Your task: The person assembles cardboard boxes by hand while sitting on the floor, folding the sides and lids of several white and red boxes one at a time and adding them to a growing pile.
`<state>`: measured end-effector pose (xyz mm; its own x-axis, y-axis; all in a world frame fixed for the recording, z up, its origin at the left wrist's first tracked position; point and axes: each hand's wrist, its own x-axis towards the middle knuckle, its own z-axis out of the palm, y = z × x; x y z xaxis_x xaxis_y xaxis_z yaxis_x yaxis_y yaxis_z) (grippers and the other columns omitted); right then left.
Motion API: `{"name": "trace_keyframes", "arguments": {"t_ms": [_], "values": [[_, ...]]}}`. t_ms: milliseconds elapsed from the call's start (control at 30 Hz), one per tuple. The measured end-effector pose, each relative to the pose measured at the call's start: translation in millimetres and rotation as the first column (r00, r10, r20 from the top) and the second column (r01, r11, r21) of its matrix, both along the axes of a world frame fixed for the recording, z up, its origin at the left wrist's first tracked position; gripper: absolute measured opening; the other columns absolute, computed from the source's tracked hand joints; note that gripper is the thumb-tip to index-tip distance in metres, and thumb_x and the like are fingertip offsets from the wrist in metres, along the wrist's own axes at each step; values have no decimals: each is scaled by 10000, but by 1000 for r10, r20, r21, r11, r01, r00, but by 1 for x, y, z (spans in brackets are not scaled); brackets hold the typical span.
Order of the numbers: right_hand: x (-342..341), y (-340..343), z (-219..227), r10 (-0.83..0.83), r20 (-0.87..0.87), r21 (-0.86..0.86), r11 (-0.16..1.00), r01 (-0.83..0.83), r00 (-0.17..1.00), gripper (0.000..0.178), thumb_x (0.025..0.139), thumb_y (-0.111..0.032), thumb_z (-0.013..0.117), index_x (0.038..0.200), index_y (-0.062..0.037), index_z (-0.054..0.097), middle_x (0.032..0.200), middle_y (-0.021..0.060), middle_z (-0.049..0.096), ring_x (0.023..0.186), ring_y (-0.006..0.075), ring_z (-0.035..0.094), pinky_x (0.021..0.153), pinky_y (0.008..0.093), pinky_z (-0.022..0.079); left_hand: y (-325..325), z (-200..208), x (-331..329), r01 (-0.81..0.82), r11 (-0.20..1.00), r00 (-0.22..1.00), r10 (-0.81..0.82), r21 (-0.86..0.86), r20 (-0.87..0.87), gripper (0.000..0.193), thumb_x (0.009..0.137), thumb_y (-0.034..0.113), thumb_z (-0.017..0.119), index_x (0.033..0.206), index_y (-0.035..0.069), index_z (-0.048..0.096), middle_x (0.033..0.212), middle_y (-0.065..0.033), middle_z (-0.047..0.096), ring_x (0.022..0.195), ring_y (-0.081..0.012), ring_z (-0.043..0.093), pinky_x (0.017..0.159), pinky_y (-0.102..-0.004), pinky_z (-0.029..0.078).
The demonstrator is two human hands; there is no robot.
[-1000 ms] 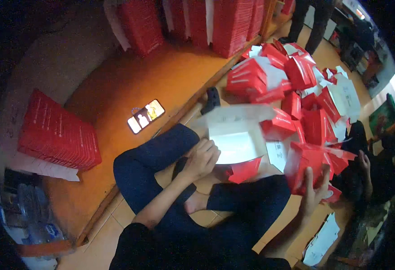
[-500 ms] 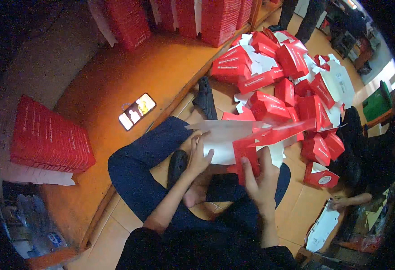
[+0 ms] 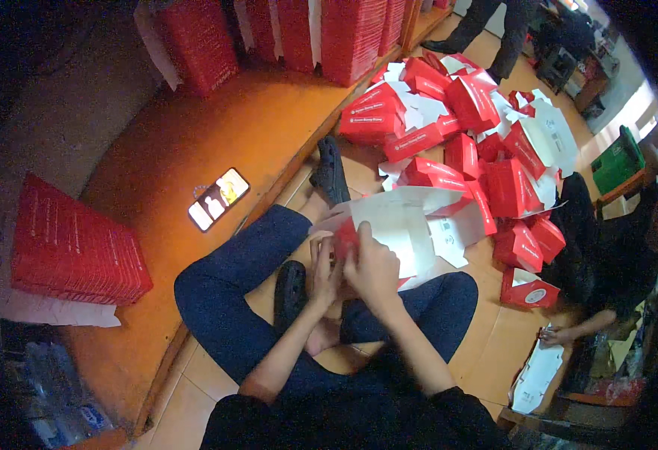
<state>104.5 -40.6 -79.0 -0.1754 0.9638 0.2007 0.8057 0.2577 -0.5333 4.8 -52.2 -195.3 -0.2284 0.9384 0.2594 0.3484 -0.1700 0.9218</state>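
Note:
I sit cross-legged on a tiled floor in dark blue trousers. My left hand (image 3: 323, 264) and my right hand (image 3: 374, 267) are close together over my lap, both gripping the near edge of an unfolded cardboard box (image 3: 404, 225) that is white inside and red outside. The box's flaps spread away from me toward a pile of folded red boxes (image 3: 479, 142).
A lit phone (image 3: 219, 199) lies on the orange wooden platform (image 3: 194, 142) to my left. Stacks of flat red boxes (image 3: 74, 244) stand on the platform at left and along the back. Another person (image 3: 606, 255) sits at right, with flat white sheets (image 3: 539, 375) near them. A dark sandal (image 3: 330, 171) lies ahead.
My right hand let go of a red box at the right and came in to the white box in my lap, next to my left hand. The view shifted slightly.

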Motion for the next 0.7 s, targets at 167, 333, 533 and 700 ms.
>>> {"name": "trace_keyframes", "arguments": {"t_ms": [167,333,533,700], "values": [[-2,5,-7,55,180,-62,997,-44,982,376,715,-188,624,1007,-65,421,698,191,620,605,385,612,512,496,465,-7,9,-6,36,997,996,-42,74,80,415,793,166,610,1149,2,472,1153,-145,421,1095,-308,452,935,-366,382],[3,8,-10,67,260,-87,995,-46,963,415,694,-207,639,1038,-89,438,680,179,620,611,376,617,518,489,472,-6,1,0,14,999,990,-8,-46,144,421,721,61,651,1114,1,514,1133,-138,472,1079,-307,476,909,-364,415],[2,8,-10,78,372,-80,995,-52,925,397,720,-211,625,1057,-74,466,704,157,635,608,331,639,500,446,498,-6,-12,3,47,998,983,-38,-43,178,438,704,-37,609,1126,13,506,1127,-83,467,1025,-229,503,761,-280,494],[3,8,-14,38,333,-54,998,-21,942,311,737,-211,618,982,-71,486,683,140,628,565,331,625,483,440,490,-6,-10,5,129,987,992,-126,95,-32,727,580,97,745,1224,-36,434,1168,-169,425,1140,-325,432,976,-370,366]]}}
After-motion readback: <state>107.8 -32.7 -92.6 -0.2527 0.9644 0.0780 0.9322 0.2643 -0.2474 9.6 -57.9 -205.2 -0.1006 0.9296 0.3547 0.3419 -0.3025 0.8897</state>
